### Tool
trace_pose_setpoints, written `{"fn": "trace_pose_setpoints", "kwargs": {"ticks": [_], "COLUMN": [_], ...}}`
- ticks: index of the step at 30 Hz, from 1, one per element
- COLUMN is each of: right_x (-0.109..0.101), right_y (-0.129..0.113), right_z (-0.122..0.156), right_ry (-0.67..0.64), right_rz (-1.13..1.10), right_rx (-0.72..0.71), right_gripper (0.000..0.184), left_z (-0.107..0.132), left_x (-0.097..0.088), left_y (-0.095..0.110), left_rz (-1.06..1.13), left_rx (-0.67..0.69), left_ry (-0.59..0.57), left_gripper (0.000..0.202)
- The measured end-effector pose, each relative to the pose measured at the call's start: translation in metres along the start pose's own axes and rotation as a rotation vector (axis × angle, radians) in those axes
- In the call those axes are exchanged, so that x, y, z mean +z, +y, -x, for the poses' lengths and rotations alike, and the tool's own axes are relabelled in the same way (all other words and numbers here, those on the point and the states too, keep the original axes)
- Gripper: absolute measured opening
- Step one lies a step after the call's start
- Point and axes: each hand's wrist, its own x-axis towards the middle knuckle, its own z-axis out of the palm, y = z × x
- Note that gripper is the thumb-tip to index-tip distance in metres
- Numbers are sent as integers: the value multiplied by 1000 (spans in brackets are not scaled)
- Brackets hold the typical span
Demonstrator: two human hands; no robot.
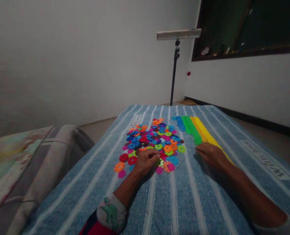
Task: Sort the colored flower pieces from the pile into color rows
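A loose pile of flower-shaped plastic discs [143, 138] in many colours lies on the striped blue cloth. My left hand [145, 160] rests at the pile's near edge, thumb and fingers pinched together; whatever is between them cannot be made out. Right of the pile, overlapping discs run in colour rows: a short blue row [180, 124], a green row [191, 128], an orange row [199, 129] and a long yellow row [206, 131]. My right hand [210, 156] is at the near end of the green row, covering part of the orange and yellow rows. Its fingers are closed, their contents hidden.
The cloth-covered table [157, 202] stretches away from me. Behind its far edge stands a black tripod [173, 75] with a light bar [178, 34] on top. A sofa-like seat with a patterned cover [15, 153] is at left. A dark window [252, 26] is at upper right.
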Motion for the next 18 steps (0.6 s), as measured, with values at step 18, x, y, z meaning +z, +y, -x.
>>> {"fn": "trace_pose_setpoints", "kwargs": {"ticks": [18], "right_x": [78], "right_y": [-123], "right_z": [-15], "right_ry": [174], "right_rz": [-222], "right_rx": [-368], "right_gripper": [10], "left_z": [-69], "left_x": [-65], "left_y": [-15], "left_rz": [-943], "left_rx": [13], "left_ry": [85], "left_gripper": [26]}}
